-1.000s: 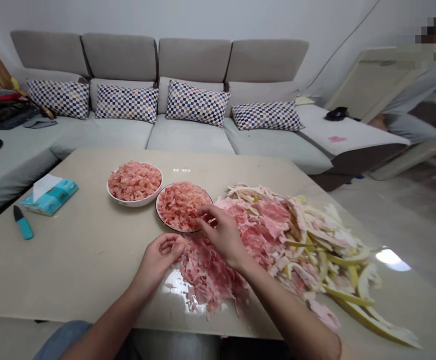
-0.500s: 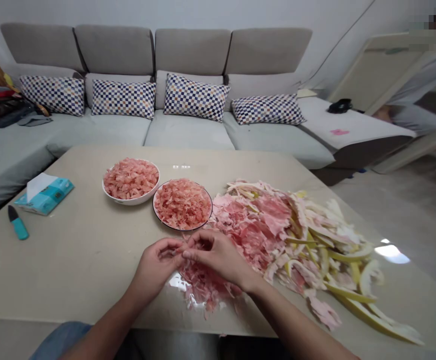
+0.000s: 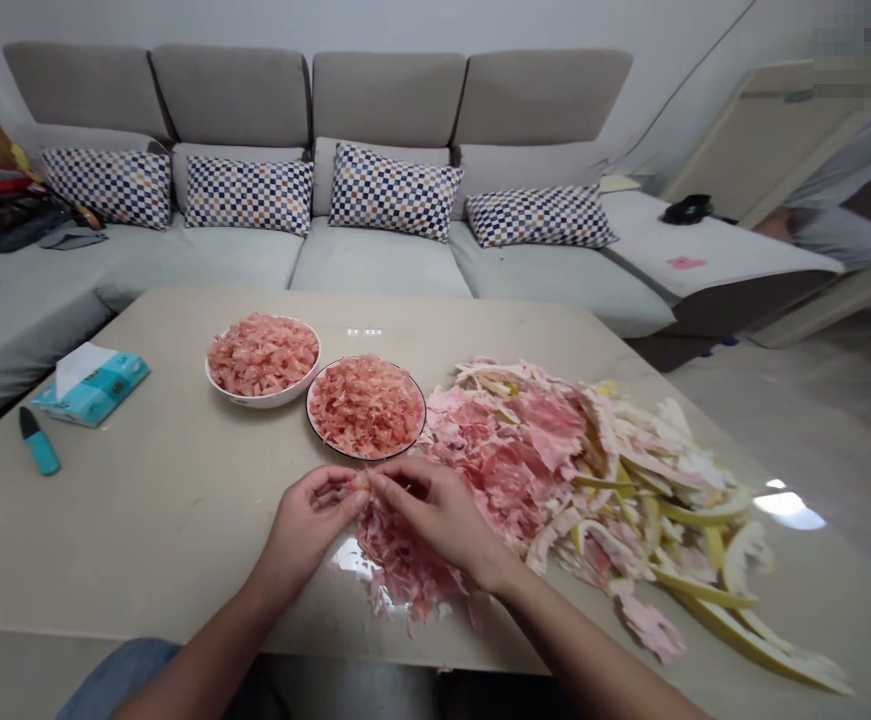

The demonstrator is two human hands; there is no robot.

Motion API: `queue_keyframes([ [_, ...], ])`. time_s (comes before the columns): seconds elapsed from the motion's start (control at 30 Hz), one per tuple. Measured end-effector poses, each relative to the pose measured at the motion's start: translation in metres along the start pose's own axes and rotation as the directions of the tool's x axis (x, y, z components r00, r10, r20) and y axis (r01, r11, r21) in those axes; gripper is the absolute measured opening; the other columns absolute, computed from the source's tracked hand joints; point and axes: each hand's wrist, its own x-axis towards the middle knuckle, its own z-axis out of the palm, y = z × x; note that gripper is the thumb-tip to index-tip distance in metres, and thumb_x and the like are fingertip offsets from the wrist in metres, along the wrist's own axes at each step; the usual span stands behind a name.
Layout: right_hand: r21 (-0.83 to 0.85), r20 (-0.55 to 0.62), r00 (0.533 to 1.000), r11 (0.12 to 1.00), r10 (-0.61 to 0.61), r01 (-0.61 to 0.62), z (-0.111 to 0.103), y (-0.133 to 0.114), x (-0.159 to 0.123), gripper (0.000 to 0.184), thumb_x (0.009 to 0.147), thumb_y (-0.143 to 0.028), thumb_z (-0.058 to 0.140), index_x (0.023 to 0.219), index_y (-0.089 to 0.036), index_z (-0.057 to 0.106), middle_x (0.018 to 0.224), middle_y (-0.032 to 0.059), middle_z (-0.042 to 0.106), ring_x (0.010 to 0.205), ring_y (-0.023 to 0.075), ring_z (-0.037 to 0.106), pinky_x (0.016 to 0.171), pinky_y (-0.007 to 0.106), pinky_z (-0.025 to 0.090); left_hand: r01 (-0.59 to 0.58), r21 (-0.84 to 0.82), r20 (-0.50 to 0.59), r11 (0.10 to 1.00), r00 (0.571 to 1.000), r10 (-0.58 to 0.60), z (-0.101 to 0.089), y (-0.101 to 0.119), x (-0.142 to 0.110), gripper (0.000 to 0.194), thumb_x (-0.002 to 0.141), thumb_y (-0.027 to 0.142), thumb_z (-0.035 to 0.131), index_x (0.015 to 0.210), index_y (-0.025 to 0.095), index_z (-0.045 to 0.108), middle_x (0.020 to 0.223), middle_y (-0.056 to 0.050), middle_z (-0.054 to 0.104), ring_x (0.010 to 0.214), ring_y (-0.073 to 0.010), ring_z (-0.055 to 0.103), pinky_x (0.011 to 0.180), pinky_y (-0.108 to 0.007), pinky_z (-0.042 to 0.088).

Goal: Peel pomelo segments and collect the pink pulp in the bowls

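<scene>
My left hand (image 3: 310, 519) and my right hand (image 3: 429, 508) meet fingertip to fingertip over the near edge of a heap of pink pomelo membrane scraps (image 3: 495, 470). Both pinch a small pink fruit piece (image 3: 360, 483) between them, fingers curled. Just beyond the hands stands a dark-rimmed plate (image 3: 366, 407) heaped with peeled pink pulp. A white bowl (image 3: 263, 358) with more pulp sits to its left.
Yellow-white pomelo rind strips (image 3: 697, 540) spread along the right of the beige table (image 3: 142, 500). A blue tissue pack (image 3: 90, 385) and a teal-handled knife (image 3: 37, 440) lie at the left. A grey sofa with checkered cushions (image 3: 394, 190) stands behind; another person (image 3: 840, 190) is at the far right.
My right hand drew back from the dark-rimmed plate and joined my left hand over the scraps. The view shifted slightly.
</scene>
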Motion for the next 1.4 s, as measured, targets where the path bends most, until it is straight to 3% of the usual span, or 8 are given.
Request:
queue_keyframes([
  [0.17,0.14,0.053,0.992,0.983,0.112,-0.119,-0.002,-0.002,0.002,0.021,0.086,-0.035,0.059,0.088,-0.021,0.075,0.089,0.0036,0.075,0.084,0.0197,0.067,0.077,0.03,0.05,0.052,-0.058,-0.014,0.997,0.998,-0.053,0.001,0.005,-0.001,0.032,0.066,0.034,0.079,0.089,0.015,0.066,0.083,-0.004,0.07,0.073,-0.0153,0.063,0.068,-0.025,0.05],
  [0.47,0.125,0.002,0.991,0.983,0.135,-0.134,0.004,0.0,-0.002,0.019,0.077,-0.034,0.07,0.09,-0.019,0.072,0.089,0.0038,0.075,0.08,0.0185,0.067,0.072,0.027,0.051,0.046,-0.078,-0.012,0.996,0.999,-0.047,0.002,0.003,-0.002,0.032,0.068,0.033,0.078,0.092,0.015,0.067,0.088,-0.005,0.07,0.078,-0.0155,0.063,0.072,-0.025,0.05],
  [0.77,0.223,0.047,0.98,0.954,0.193,-0.198,-0.003,0.01,0.003,0.024,0.084,-0.037,0.06,0.091,-0.017,0.072,0.089,0.005,0.073,0.081,0.0183,0.065,0.074,0.03,0.05,0.138,-0.268,0.038,0.953,0.99,-0.133,0.002,0.003,-0.001,0.029,0.072,0.031,0.077,0.093,0.014,0.067,0.089,-0.006,0.069,0.078,-0.0144,0.064,0.076,-0.027,0.052],
  [0.93,0.052,-0.156,0.983,0.995,0.092,-0.085,-0.003,0.021,0.015,0.019,0.082,-0.031,0.064,0.094,-0.019,0.071,0.093,0.0064,0.073,0.083,0.0195,0.066,0.078,0.032,0.051,0.163,-0.298,0.051,0.94,0.987,-0.155,0.002,0.004,-0.001,0.026,0.071,0.03,0.078,0.09,0.015,0.069,0.086,-0.003,0.069,0.077,-0.0131,0.064,0.077,-0.027,0.052],
  [1.03,-0.15,-0.262,0.962,0.988,-0.083,0.044,-0.003,0.027,0.026,0.019,0.082,-0.025,0.063,0.099,-0.021,0.07,0.099,0.0076,0.071,0.086,0.0205,0.065,0.08,0.035,0.051,0.177,-0.29,0.036,0.941,0.984,-0.174,0.003,0.003,0.0,0.03,0.068,0.031,0.08,0.09,0.014,0.069,0.086,-0.004,0.069,0.076,-0.0139,0.064,0.077,-0.028,0.053],
  [1.13,-0.248,-0.284,0.932,0.956,-0.224,0.155,-0.003,0.024,0.029,0.02,0.087,-0.022,0.057,0.103,-0.023,0.069,0.109,0.0092,0.067,0.101,0.0221,0.062,0.088,0.037,0.049,0.182,-0.283,0.036,0.942,0.983,-0.179,0.003,0.002,0.001,0.031,0.068,0.031,0.081,0.09,0.014,0.068,0.084,-0.004,0.068,0.075,-0.0141,0.064,0.077,-0.028,0.053],
  [1.23,-0.197,-0.238,0.96,0.975,-0.15,0.104,-0.001,0.013,0.022,0.017,0.089,-0.024,0.056,0.097,-0.021,0.07,0.1,0.0075,0.07,0.094,0.0206,0.064,0.084,0.034,0.05,0.164,-0.261,0.045,0.951,0.986,-0.158,0.002,0.003,0.0,0.03,0.07,0.032,0.079,0.092,0.014,0.068,0.087,-0.005,0.069,0.077,-0.014,0.064,0.077,-0.027,0.052],
  [1.4,-0.039,-0.019,0.998,0.998,0.057,-0.058,0.003,-0.005,0.006,0.014,0.078,-0.032,0.071,0.082,-0.018,0.07,0.077,0.0028,0.072,0.07,0.0164,0.064,0.063,0.026,0.048,0.105,-0.165,0.066,0.981,0.993,-0.096,0.004,0.004,-0.002,0.031,0.069,0.034,0.079,0.091,0.014,0.068,0.09,-0.007,0.07,0.078,-0.0156,0.063,0.072,-0.026,0.051],
])
